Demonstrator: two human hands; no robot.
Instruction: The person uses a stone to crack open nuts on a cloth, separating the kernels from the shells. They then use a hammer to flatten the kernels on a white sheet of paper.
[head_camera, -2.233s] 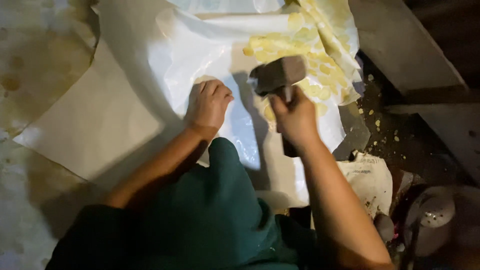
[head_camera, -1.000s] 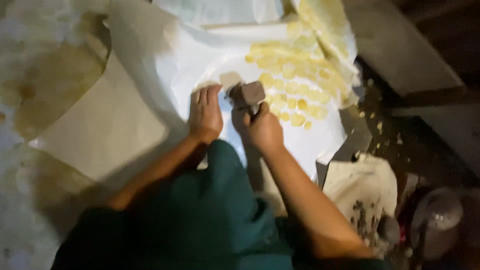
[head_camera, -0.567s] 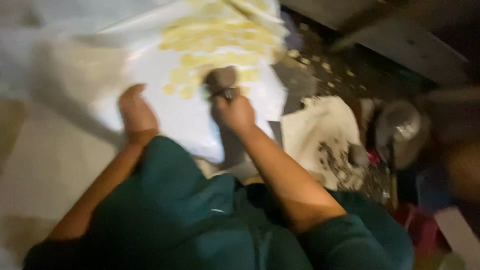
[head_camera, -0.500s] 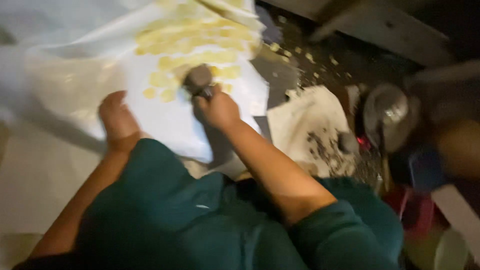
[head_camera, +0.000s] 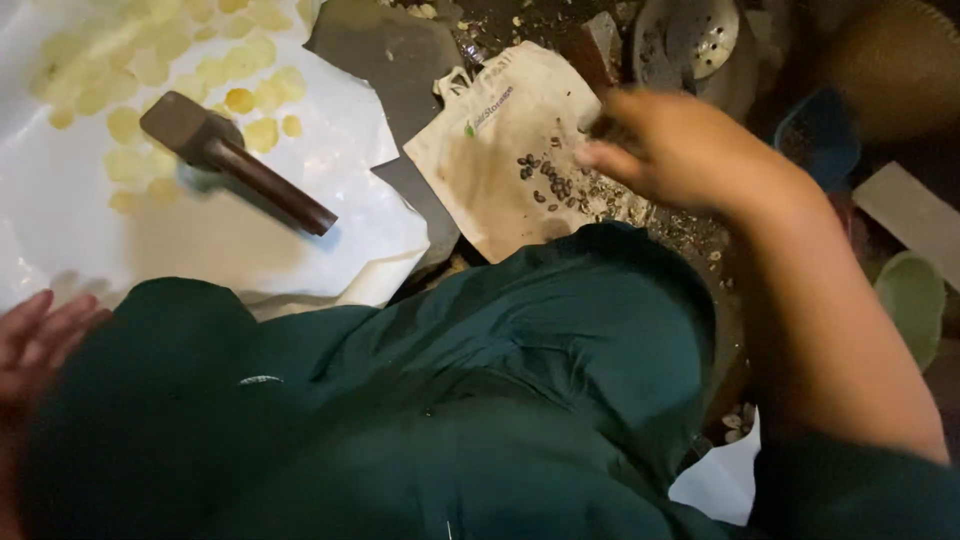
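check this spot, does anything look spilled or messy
Yes. Dark seeds and crumbs lie scattered over the cloth bag and onto the ground by the right hand. The hammer lies loose on the white sheet.

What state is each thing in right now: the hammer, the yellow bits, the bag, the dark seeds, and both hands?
hammer: lying free on the white sheet
yellow pieces: flattened, spread out
cloth bag: lying flat
dark seeds: scattered on the bag
right hand: over the seeds, blurred
left hand: open, empty
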